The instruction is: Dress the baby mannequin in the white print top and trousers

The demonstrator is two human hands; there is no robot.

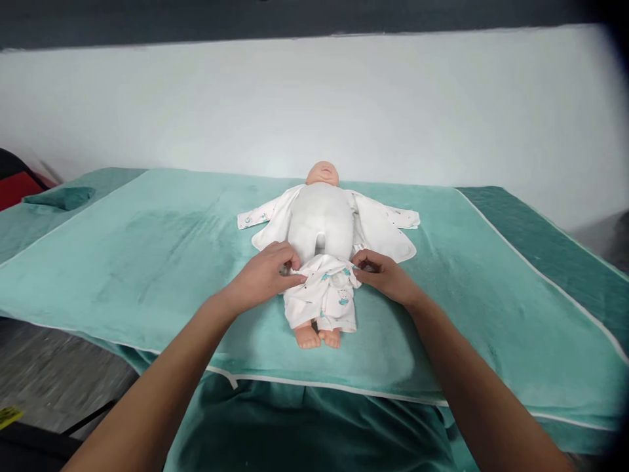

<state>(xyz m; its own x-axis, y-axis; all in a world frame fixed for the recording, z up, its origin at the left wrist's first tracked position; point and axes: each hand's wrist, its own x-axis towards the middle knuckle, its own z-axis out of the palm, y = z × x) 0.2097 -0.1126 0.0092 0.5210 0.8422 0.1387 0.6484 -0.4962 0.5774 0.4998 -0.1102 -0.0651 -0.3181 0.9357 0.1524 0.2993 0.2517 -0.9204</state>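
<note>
doll (pixel 322 213): lying face up on the green cloth (pixel 147 262), head toward the white wall (pixel 295 111), bare feet (pixel 308 337) nearest the viewer.
printed trousers (pixel 319 308): around the lower legs, upper edge bunched.
left hand (pixel 265 272): fingers pinching the bunched edge.
right hand (pixel 388 276): fingers pinching its opposite side.
jacket (pixel 381 229): spread open, sleeves extended to either side.

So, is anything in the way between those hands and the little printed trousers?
Nothing visible: the left hand and right hand each pinch an upper edge of the printed trousers. The open white shirt is spread farther up, on both sides of the doll, not in between.
</note>
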